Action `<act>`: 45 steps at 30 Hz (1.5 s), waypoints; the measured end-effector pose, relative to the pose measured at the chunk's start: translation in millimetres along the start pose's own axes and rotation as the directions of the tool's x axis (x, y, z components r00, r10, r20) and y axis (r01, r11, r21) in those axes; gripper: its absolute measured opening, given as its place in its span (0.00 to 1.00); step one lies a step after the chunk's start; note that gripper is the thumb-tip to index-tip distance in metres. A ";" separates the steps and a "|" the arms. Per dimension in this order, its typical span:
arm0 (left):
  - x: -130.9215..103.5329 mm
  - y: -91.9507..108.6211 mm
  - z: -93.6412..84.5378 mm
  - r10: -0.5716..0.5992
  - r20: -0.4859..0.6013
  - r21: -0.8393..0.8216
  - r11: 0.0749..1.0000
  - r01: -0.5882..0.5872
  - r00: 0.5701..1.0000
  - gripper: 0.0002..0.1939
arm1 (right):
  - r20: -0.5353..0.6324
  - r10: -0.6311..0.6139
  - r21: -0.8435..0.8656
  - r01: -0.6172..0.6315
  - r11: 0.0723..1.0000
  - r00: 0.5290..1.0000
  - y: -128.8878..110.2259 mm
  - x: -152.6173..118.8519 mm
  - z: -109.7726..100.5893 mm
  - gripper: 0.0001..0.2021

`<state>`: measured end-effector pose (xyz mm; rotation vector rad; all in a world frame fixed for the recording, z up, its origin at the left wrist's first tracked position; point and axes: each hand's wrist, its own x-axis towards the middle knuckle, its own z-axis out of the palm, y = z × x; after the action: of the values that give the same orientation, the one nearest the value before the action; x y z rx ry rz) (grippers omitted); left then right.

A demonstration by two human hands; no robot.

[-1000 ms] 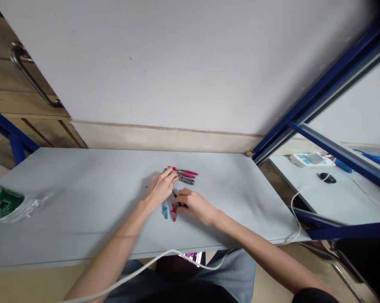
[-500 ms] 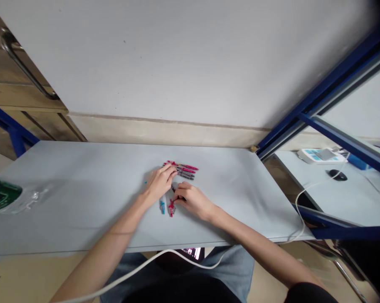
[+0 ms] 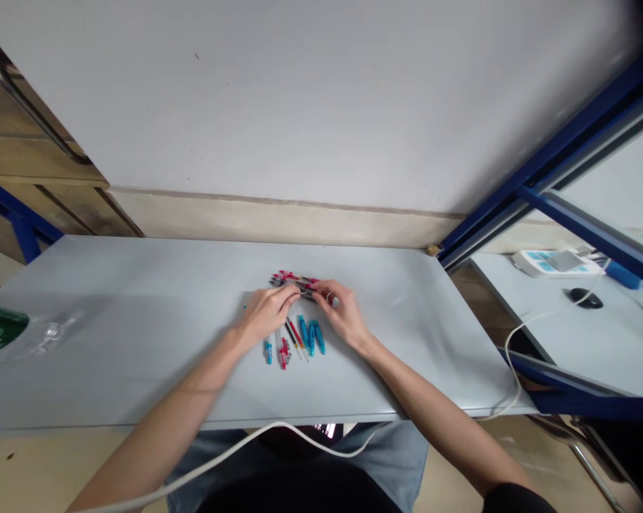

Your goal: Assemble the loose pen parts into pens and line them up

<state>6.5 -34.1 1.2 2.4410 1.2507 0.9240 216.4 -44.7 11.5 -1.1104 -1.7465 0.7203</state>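
Observation:
My left hand (image 3: 268,311) is closed, its thumb and fingertips pinching one end of a slim dark pen (image 3: 307,293). The fingers of my right hand (image 3: 345,315) close on the pen's other end and partly hide it. Just behind them lies a row of pink-red and grey pens (image 3: 294,276). Nearer me lie a black and a red refill (image 3: 298,335), side by side. Several blue pen barrel parts (image 3: 311,338) sit to their right. A blue clip piece (image 3: 268,351) and small red and clear pieces (image 3: 283,353) lie to the left.
A clear bottle with a green label (image 3: 3,331) lies at the left of the grey table (image 3: 139,320). A white cable (image 3: 508,356) crosses the right edge and my lap. Beyond the blue frame (image 3: 492,206) are a black mouse (image 3: 585,298) and a white device (image 3: 559,263).
My right hand has moved up from the small parts to the pens and meets my left fingertips. The blue barrel parts and refills it covered now show. The view has shifted slightly.

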 end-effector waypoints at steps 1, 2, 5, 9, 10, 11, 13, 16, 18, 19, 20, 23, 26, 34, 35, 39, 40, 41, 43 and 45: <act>-0.5 0.6 0.2 0.008 0.010 -0.004 1.000 -0.008 1.000 0.11 | 0.016 -0.025 -0.008 0.025 1.000 1.000 -1.3 -1.7 2.5 0.06; -0.9 1.0 0.4 0.016 0.014 -0.010 1.000 -0.016 1.000 0.11 | 0.029 -0.046 -0.015 0.046 0.999 0.999 -3.1 -2.7 4.6 0.07; -1.4 1.1 1.1 0.027 0.014 -0.022 0.999 -0.027 1.000 0.12 | 0.034 -0.074 -0.013 0.074 0.997 0.997 -7.4 -2.3 6.9 0.08; -1.2 0.9 1.9 0.021 0.017 -0.006 1.000 -0.021 1.000 0.11 | 0.008 -0.062 0.018 0.062 0.998 0.998 -5.2 -0.5 5.0 0.08; -1.3 1.1 1.9 0.019 0.013 -0.004 1.000 -0.019 1.000 0.11 | -0.002 -0.057 0.029 0.057 0.998 0.998 -3.9 -0.4 4.7 0.08; -1.4 1.4 2.0 0.017 0.009 -0.002 1.000 -0.017 1.000 0.11 | -0.010 -0.052 0.042 0.053 0.998 0.999 -2.7 -0.5 4.6 0.08; -1.9 2.1 1.9 0.017 0.001 0.000 1.000 -0.017 1.000 0.11 | -0.004 -0.045 0.066 0.045 0.997 0.999 -1.2 -0.7 4.9 0.08; -3.0 3.2 1.7 0.017 -0.002 0.006 1.000 -0.017 1.000 0.11 | 0.033 -0.031 0.068 0.029 0.997 0.999 -1.7 -1.3 6.1 0.07; -3.5 3.8 1.8 0.016 -0.006 -0.006 1.000 -0.016 1.000 0.10 | 0.049 -0.020 0.057 0.017 0.998 0.999 -2.8 -1.9 6.8 0.07; -3.5 4.2 1.9 0.015 -0.006 -0.015 1.000 -0.015 1.000 0.10 | 0.051 -0.015 0.053 0.013 0.999 0.999 -3.1 -2.3 7.1 0.08; -3.3 4.6 2.0 0.013 -0.004 -0.023 1.000 -0.013 1.000 0.10 | 0.048 -0.010 0.053 0.007 0.999 0.999 -3.2 -2.8 7.4 0.08; -2.0 6.7 1.8 0.007 0.009 -0.035 0.999 -0.007 1.000 0.11 | 0.031 0.017 0.089 -0.020 0.996 0.999 -2.9 -4.5 8.1 0.07; -0.6 9.0 1.2 0.019 0.027 -0.076 0.997 -0.017 0.999 0.11 | 0.039 0.034 0.124 -0.039 0.992 0.999 -4.3 -6.0 8.1 0.06; -0.7 8.2 3.6 0.033 -0.023 -0.135 0.990 -0.036 0.999 0.11 | 0.019 0.069 0.120 -0.071 0.990 0.997 -10.9 -6.5 5.7 0.07; -0.9 8.3 3.7 0.034 -0.026 -0.137 0.990 -0.037 0.999 0.11 | 0.016 0.079 0.128 -0.081 0.989 0.997 -10.6 -6.3 5.4 0.07; -1.6 9.7 2.2 0.044 -0.030 -0.138 0.989 -0.047 0.999 0.11 | 0.035 0.106 0.191 -0.111 0.975 0.994 -8.9 -4.4 4.2 0.07; -1.8 10.0 1.8 0.045 -0.029 -0.136 0.989 -0.048 0.999 0.11 | 0.041 0.112 0.216 -0.119 0.969 0.993 -8.5 -3.8 4.0 0.07; -1.9 10.1 1.5 0.045 -0.027 -0.135 0.990 -0.048 0.999 0.11 | 0.046 0.120 0.244 -0.127 0.961 0.992 -8.2 -3.2 3.8 0.06; -2.0 10.1 1.2 0.049 -0.026 -0.132 0.990 -0.052 0.998 0.11 | 0.058 0.136 0.302 -0.147 0.942 0.989 -7.5 -2.1 3.6 0.06; -1.7 9.8 1.1 0.056 -0.028 -0.129 0.990 -0.059 0.998 0.11 | 0.071 0.149 0.337 -0.164 0.927 0.986 -6.7 -1.4 3.7 0.07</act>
<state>12.8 -41.3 4.3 2.3817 1.0965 1.0201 210.7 -48.8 15.0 -1.0032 -1.5046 1.1094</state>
